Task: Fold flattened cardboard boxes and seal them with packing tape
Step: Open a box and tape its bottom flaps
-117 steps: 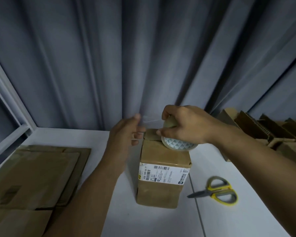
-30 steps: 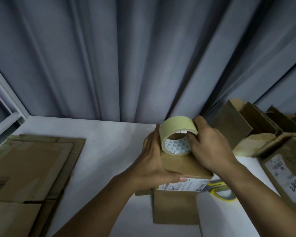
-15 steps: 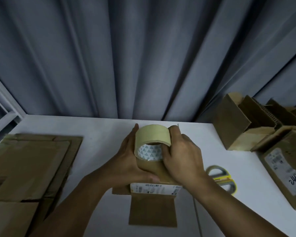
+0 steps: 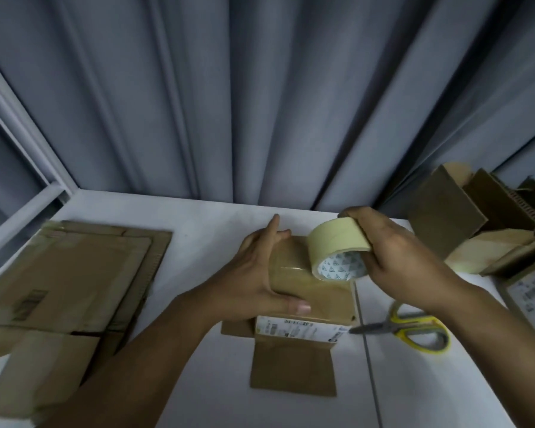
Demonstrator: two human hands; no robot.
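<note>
White table [image 4: 198, 242], grey curtain [image 4: 260, 103]. Left hand [image 4: 254, 279] grips box [image 4: 294, 273]; right hand [image 4: 396, 261] grips tape [image 4: 337, 239], now shifted toward box's right edge.

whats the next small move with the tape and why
Probably pull the beige roll of packing tape down past the right edge of the brown cardboard box: the right hand grips it above that edge, the left hand holds the box, and yellow-handled scissors lie nearby to cut.

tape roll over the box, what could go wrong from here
The box is steadied only by the left hand; a hard pull on the tape roll in the right hand could tip it. The scissors lie under the right forearm, blades toward the box, so a sweep back could knock them.
</note>
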